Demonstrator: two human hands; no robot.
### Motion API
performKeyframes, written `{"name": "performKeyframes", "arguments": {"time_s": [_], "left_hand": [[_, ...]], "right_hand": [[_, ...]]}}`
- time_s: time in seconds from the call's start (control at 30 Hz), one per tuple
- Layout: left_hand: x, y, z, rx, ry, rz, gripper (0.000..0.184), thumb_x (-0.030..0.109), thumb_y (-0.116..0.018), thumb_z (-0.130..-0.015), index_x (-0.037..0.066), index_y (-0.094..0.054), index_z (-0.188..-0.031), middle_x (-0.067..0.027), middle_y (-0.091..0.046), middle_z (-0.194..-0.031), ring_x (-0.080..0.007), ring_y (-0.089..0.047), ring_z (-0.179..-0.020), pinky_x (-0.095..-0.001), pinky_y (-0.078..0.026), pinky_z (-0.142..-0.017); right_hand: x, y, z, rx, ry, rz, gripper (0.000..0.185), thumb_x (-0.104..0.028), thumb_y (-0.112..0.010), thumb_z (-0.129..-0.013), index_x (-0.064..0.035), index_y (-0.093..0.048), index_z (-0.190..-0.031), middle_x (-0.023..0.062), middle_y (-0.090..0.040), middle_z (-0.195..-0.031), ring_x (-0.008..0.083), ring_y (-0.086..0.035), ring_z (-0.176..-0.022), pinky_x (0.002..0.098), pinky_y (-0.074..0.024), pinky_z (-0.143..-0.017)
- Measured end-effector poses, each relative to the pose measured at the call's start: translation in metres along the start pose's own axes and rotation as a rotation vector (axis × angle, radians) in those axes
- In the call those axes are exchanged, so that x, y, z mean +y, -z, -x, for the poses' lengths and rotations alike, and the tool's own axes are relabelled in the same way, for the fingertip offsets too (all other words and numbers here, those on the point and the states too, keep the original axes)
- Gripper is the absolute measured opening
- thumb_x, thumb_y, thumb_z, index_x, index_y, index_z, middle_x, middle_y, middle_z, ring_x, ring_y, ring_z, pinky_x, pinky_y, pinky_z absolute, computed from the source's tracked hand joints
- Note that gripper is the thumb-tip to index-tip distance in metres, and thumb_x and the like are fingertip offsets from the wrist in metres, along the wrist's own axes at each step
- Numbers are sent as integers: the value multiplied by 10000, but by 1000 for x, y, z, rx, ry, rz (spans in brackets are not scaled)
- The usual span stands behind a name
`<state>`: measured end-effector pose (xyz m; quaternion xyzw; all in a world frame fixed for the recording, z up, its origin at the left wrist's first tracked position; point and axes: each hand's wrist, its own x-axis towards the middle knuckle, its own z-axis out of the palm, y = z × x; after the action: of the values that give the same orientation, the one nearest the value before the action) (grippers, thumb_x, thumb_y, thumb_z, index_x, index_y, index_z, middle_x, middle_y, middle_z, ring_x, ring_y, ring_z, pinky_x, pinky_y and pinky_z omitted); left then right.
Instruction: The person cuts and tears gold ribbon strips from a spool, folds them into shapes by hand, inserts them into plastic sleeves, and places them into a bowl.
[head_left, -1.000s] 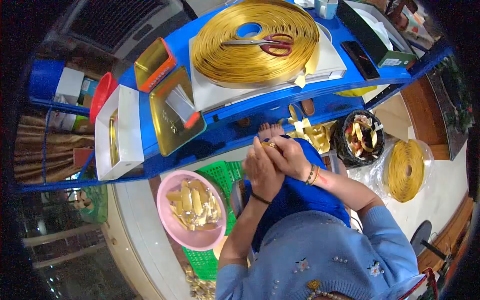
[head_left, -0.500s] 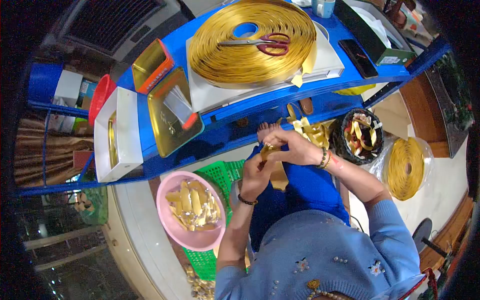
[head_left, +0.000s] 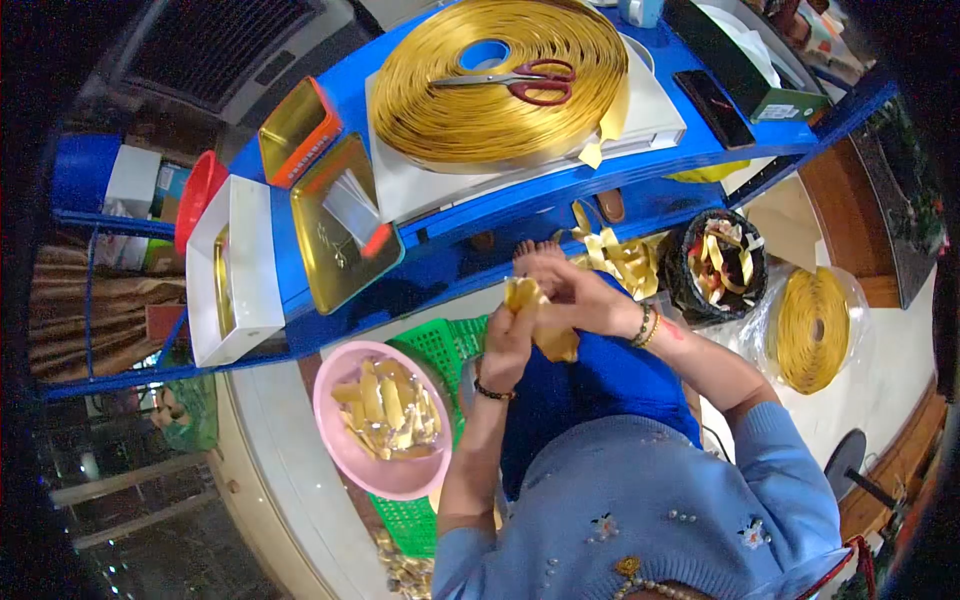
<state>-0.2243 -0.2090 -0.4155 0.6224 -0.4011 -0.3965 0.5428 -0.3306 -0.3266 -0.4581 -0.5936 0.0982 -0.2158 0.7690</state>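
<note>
Above my lap, my left hand (head_left: 508, 340) is closed on a gold ribbon (head_left: 556, 343). A folded or looped part of it sticks up over the fingers, and a wider flat end hangs down between the hands. My right hand (head_left: 590, 302) is at the ribbon's other side with fingers bent against it; its fingertips are partly hidden. Left of my legs, a pink basin (head_left: 330, 440) holds several gold ribbon pieces (head_left: 385, 405), some with shiny clear wrapping. Ahead on the blue table lies a large gold ribbon roll (head_left: 420, 120), with maroon-handled scissors (head_left: 540, 82) on top.
A green basket (head_left: 430, 345) is under the basin. Gold scraps (head_left: 625, 262) lie near a black-lined bin (head_left: 690, 300) at right, beside another ribbon roll (head_left: 815, 330). The table bears a gold tray (head_left: 320, 270), a white box (head_left: 255, 270) and a phone (head_left: 712, 108).
The ribbon's folded part has come up into view above my left hand. My right fingers have shifted slightly right and down. The camera view has moved a little.
</note>
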Motion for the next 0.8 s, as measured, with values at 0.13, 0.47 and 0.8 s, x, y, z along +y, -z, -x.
{"name": "performKeyframes", "arguments": {"time_s": [0.13,0.47,0.8], "left_hand": [[1,5,5,97,-5,-117,304,214,-428,-914,3,-531,-1108,-78,-614,-960,-161,-581,-839,-271,-467,-726],[-9,-12,15,6,156,1026,309,241,-462,-897,17,-508,-1105,-79,-549,-909,-209,-535,-832,-378,-426,-862],[3,-36,30,9,256,553,262,224,-445,-900,6,-530,-1017,-71,-602,-825,-152,-599,-744,-272,-485,-670]], "right_hand": [[-25,-9,26,-204,-439,-24,287,-106,-596,-844,20,-506,-1085,88,-595,-922,147,-582,-833,275,-475,-750],[-33,-18,49,-160,-625,-83,243,-189,-557,-875,35,-565,-969,105,-609,-850,138,-608,-718,264,-518,-623],[-55,6,13,-141,-148,418,292,-168,-654,-798,10,-583,-1018,49,-612,-833,127,-580,-779,268,-471,-688]]}}
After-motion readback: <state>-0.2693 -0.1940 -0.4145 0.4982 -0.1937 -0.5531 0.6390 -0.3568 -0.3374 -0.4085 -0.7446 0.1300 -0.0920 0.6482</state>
